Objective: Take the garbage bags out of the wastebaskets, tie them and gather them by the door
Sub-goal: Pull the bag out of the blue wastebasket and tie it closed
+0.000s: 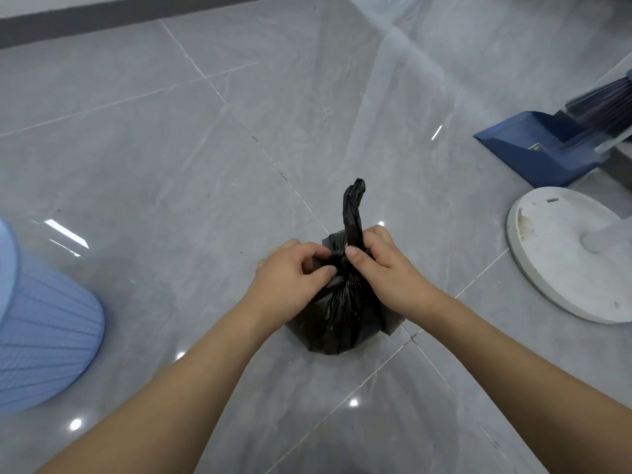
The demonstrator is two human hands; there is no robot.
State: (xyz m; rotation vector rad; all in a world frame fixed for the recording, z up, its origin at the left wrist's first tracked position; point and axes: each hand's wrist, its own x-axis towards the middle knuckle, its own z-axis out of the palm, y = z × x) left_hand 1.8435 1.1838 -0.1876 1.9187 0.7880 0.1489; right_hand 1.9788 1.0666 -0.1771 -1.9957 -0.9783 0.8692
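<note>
Glossy grey tiled floor [239, 165], dark baseboard [102, 20] far left; blue dustpan [533, 148], broom [602, 104], white round stand base [561, 254] right.

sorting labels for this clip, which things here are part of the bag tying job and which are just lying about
Part of the job:
black garbage bag, on the floor, neck twisted upright
left hand and right hand, both gripping the bag's neck
light blue wastebasket, at the left edge

Just lying about:
blue dustpan
broom, resting in the dustpan
white round stand base

Black garbage bag [337, 313] on floor, neck twisted upright.
</note>
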